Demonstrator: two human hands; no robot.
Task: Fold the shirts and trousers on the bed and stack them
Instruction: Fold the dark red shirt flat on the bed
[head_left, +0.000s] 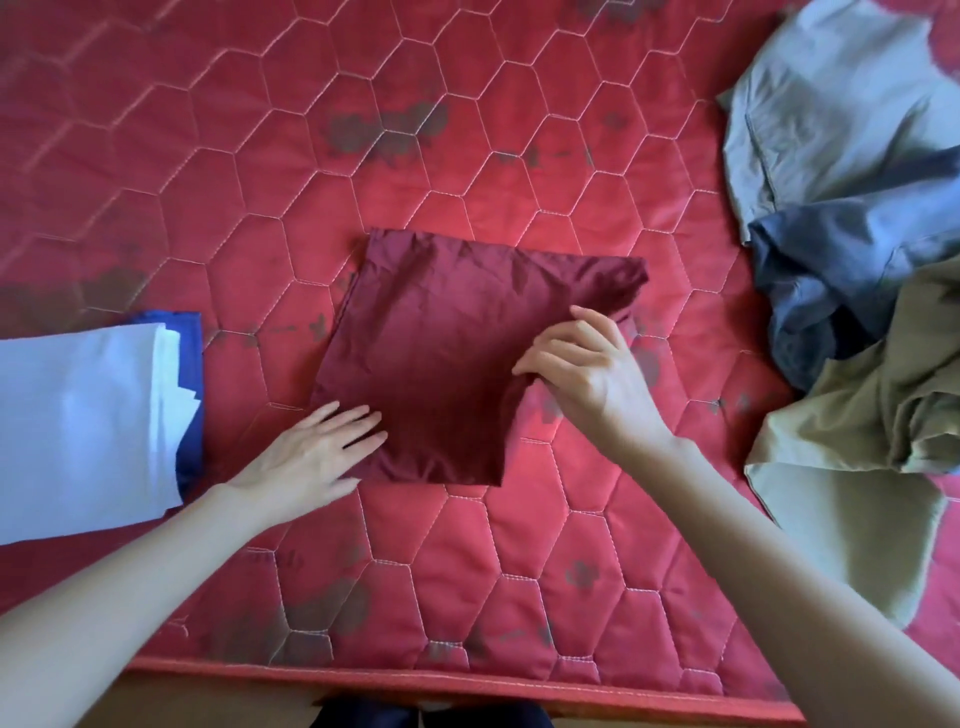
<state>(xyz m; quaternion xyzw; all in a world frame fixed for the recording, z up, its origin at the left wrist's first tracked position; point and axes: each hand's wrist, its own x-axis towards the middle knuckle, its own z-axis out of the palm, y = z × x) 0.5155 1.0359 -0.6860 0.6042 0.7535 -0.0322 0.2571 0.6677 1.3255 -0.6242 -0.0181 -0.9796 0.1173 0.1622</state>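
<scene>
Maroon garment (447, 353) looks soft and slippery; your left hand (311, 457) presses flat, right hand (582, 369) pinches its edge.

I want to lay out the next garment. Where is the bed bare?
Bare quilt lies beyond the folded maroon garment, and between it and the near edge. Crowded: folded stack at left, unfolded pile at right.

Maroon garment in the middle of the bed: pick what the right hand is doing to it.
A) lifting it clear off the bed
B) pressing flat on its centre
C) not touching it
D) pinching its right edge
D: the right hand has fingers curled on the right edge of the folded maroon garment, while the left hand lies flat on its lower left corner.
</scene>
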